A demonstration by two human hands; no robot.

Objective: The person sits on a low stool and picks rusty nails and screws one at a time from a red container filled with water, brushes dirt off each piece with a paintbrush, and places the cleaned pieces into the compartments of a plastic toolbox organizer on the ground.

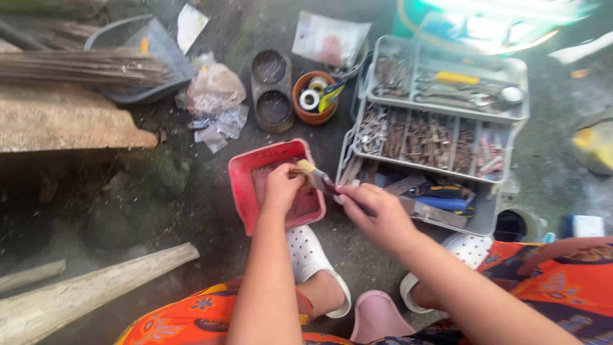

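My right hand [373, 211] grips the handle of a small paintbrush [319, 180] whose pale bristles point left over a red square tray [246, 185]. My left hand [283, 187] pinches the bristles at the brush tip, right above the tray's inside. The tray sits on the dark ground in front of my white perforated shoes [310, 255].
A grey tiered toolbox [488, 220] with rusty nails, screws and tools stands to the right. Behind the tray are a two-cup metal holder [272, 89], a brown pot with tape rolls [314, 97], plastic bags [216, 89] and a dustpan with broom [121, 64]. Wooden planks [83, 291] lie at left.
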